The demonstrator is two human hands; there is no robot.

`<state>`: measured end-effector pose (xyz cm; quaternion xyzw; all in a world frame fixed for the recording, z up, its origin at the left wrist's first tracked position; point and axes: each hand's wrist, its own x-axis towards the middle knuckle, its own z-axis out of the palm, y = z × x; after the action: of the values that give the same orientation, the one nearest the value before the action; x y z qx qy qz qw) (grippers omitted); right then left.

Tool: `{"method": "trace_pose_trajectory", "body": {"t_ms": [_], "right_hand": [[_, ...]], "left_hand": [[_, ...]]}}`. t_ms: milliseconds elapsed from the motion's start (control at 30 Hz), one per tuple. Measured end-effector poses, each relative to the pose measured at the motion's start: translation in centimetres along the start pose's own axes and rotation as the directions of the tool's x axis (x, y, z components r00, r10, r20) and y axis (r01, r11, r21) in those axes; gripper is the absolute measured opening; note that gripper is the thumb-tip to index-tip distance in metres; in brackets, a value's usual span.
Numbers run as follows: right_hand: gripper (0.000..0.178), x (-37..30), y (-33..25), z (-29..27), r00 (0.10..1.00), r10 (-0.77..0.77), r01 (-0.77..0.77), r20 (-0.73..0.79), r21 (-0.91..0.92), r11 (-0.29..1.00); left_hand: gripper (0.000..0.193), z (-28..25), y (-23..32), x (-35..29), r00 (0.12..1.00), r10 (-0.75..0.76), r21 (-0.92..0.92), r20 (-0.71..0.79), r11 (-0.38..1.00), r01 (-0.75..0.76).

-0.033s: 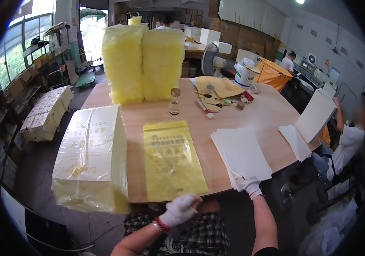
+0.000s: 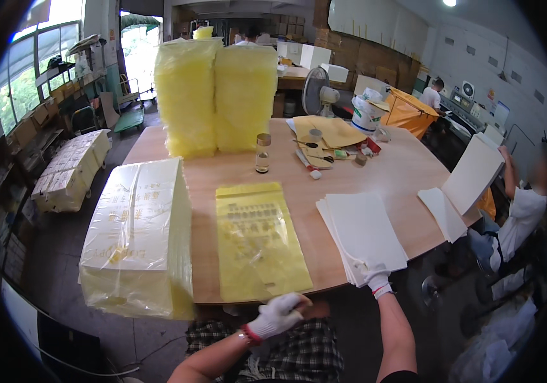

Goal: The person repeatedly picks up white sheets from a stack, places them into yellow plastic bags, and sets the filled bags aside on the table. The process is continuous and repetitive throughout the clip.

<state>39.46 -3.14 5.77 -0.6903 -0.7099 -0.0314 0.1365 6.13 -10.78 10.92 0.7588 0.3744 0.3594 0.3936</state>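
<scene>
My left hand (image 2: pixel 278 316), in a white glove with bare fingertips, hovers over my lap just off the table's near edge. Its fingers are curled in, and I see nothing in them. Just beyond it lies a flat yellow plastic bag (image 2: pixel 257 239) with dark print. My right hand (image 2: pixel 375 276), also gloved, closes on the near corner of a fanned stack of white sheets (image 2: pixel 364 230). How many sheets it pinches is hidden. To the left of the bag stands a large plastic-wrapped pack (image 2: pixel 134 217) of yellowish sheets with a pale printed top.
Tall stacks of yellow bags (image 2: pixel 216 96) stand at the table's (image 2: pixel 206 281) far left, near a clear cylindrical jar (image 2: pixel 262 154). Scissors (image 2: pixel 311 145), brown paper (image 2: pixel 331 129) and a white bucket (image 2: pixel 366 115) lie farther right. A seated person (image 2: pixel 522 210) holds white board (image 2: pixel 474 172) at the right edge.
Almost nothing differs. My left hand has shifted very slightly, and the view has tilted a touch. My right hand stays on the white sheets.
</scene>
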Motion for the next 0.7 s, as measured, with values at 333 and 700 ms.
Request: {"method": "trace_pose_trajectory", "body": {"t_ms": [333, 700], "right_hand": [[0.028, -9.9, -8.9, -5.4, 0.898, -0.435, 0.313, 0.069, 0.596, 0.740], [0.053, -13.9, -17.6, 2.5, 0.895, 0.318, -0.271, 0.312, 0.948, -0.168]], "left_hand": [[0.049, 5.7, -5.2, -0.6, 0.736, -0.471, -0.676, 0.487, 0.330, 0.659], [0.081, 7.7, 0.1, -5.4, 0.998, 0.012, 0.601, 0.059, 0.798, -0.045]]}}
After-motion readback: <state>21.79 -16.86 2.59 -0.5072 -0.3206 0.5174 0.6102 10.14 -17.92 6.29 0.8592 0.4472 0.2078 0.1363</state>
